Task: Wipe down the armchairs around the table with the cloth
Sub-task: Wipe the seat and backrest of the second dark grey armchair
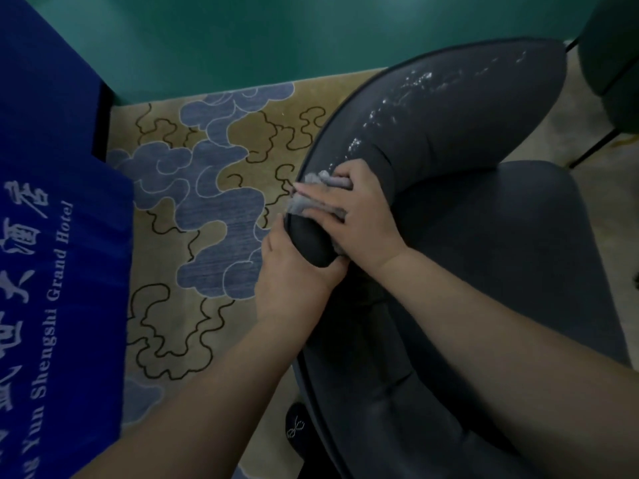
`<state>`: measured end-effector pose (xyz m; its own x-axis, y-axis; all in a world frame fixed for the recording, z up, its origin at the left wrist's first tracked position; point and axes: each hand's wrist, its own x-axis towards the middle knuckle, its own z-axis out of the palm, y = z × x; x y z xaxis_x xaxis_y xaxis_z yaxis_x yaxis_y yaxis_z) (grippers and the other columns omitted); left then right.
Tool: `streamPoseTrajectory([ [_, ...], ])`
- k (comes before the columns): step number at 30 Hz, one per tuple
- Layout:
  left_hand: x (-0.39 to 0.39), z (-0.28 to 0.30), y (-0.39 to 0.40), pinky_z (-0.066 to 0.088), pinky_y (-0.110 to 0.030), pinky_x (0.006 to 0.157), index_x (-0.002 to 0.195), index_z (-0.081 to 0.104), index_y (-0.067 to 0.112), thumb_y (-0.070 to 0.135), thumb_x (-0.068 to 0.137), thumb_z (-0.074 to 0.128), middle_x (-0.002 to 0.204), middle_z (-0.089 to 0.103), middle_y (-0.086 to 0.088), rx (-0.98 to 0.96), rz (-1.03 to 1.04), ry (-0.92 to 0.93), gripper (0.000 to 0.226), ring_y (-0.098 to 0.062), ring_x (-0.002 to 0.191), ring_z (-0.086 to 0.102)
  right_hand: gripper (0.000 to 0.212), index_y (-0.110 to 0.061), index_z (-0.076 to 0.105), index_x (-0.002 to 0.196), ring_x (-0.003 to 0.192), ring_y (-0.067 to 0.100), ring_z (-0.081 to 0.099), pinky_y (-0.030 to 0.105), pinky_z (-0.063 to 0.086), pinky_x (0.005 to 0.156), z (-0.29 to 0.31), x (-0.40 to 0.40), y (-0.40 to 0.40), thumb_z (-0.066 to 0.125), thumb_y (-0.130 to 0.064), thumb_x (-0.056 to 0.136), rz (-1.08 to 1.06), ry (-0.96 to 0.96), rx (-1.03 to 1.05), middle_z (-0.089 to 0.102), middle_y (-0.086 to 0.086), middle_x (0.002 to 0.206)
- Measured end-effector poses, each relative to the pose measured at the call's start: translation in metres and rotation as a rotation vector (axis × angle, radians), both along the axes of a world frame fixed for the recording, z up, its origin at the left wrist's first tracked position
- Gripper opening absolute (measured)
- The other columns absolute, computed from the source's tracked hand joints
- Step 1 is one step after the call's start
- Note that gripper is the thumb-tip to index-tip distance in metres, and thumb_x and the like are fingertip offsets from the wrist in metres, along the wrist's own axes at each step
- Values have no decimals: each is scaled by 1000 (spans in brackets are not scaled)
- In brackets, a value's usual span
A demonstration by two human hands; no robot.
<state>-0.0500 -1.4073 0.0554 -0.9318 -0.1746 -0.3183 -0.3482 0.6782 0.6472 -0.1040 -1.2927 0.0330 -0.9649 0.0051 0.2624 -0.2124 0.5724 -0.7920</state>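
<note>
Patterned carpet (214, 209) in tan and blue cloud shapes covers the floor, bounded at the far side by a teal wall (276, 36). Blue cloth with white lettering (52, 236), reading in part "Shengshi Grand Hotel", hangs over the bench to the left of both hands.

A dark grey armchair (501, 254) is seen from above, its curved padded backrest sweeping from beyond the hands round to the rounded end of an arm. White flecks are scattered along the top of the backrest, up and to the right of the right hand.

A grey cloth (313, 198) is bunched on the top of the armrest, close to its rounded end. It is pressed down by the right hand (359, 216), whose grip is spread: the fingers lie flat and apart over the cloth, with tufts of it showing beyond the fingertips and between the fingers.

The rounded end of the armrest is held from below and from the outer side by the left hand (294, 271), just beneath the right hand; its grip is curled round the padding, thumb on one side and fingers on the other.

A second, teal chair (612, 57) is partly visible far to the right of the hands, on thin dark legs.
</note>
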Motion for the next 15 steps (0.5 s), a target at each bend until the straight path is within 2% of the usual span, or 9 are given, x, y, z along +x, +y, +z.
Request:
streamPoseTrajectory([
  [1, -3, 1, 1, 38, -32, 96, 153, 18, 22, 53, 68, 79, 154, 30, 3, -27, -15, -6, 109, -17, 136, 37, 34, -23, 59, 99, 91, 19, 56, 25, 43, 79, -2, -7, 4, 80, -17, 74, -49, -2, -24, 55, 14, 100],
  [2, -6, 3, 1, 38, -33, 96, 153, 17, 23, 54, 69, 78, 155, 29, 4, -48, -34, -16, 109, -16, 136, 37, 37, -19, 55, 99, 92, 17, 58, 23, 46, 78, -3, -20, 12, 81, -17, 73, -153, -6, -104, 56, 15, 103],
  [4, -12, 5, 0, 35, -30, 94, 153, 16, 23, 55, 70, 77, 154, 29, 5, -58, -62, -22, 109, -16, 136, 36, 40, -11, 55, 107, 96, 7, 56, 11, 44, 84, -4, -41, 34, 79, -19, 76, -346, -111, -252, 51, 8, 110],
  [5, -17, 6, 1, 34, -29, 93, 153, 16, 24, 55, 70, 78, 154, 29, 4, -52, -72, -16, 108, -16, 135, 37, 39, -11, 57, 110, 97, 5, 53, 9, 42, 88, -7, -47, 40, 77, -21, 78, -367, -131, -254, 47, 5, 111],
  [7, -26, 6, 2, 35, -30, 95, 152, 19, 24, 53, 69, 78, 152, 32, 3, -42, -89, -5, 106, -18, 134, 39, 41, -8, 53, 107, 97, 8, 55, 14, 45, 88, -3, -45, 36, 78, -18, 77, -250, -129, -252, 48, 6, 108],
  [10, -39, 5, 2, 38, -32, 97, 150, 24, 22, 52, 67, 79, 149, 37, 1, -33, -114, 6, 104, -18, 134, 41, 47, -7, 56, 110, 97, 17, 56, 27, 49, 87, -12, -36, 17, 80, -22, 73, -49, -104, -114, 53, 10, 105],
  [12, -45, 5, 2, 34, -28, 94, 150, 21, 23, 50, 68, 80, 149, 36, 1, -32, -149, -9, 104, -17, 133, 40, 49, -9, 53, 106, 100, 13, 59, 30, 51, 89, -18, -49, 28, 83, -25, 70, -209, -114, -204, 55, 10, 109],
  [14, -52, 2, 0, 34, -27, 95, 149, 21, 25, 48, 67, 81, 148, 36, 3, -13, -179, -9, 104, -15, 130, 41, 43, -11, 58, 110, 101, 4, 56, 18, 46, 94, -19, -63, 47, 80, -24, 75, -386, -156, -296, 51, 5, 113],
  [15, -57, 1, -1, 35, -27, 96, 149, 21, 26, 48, 67, 81, 148, 36, 4, 5, -198, -6, 104, -14, 130, 41, 39, -14, 63, 115, 100, -1, 51, 10, 39, 95, -16, -66, 54, 76, -22, 80, -427, -153, -265, 45, 2, 112],
])
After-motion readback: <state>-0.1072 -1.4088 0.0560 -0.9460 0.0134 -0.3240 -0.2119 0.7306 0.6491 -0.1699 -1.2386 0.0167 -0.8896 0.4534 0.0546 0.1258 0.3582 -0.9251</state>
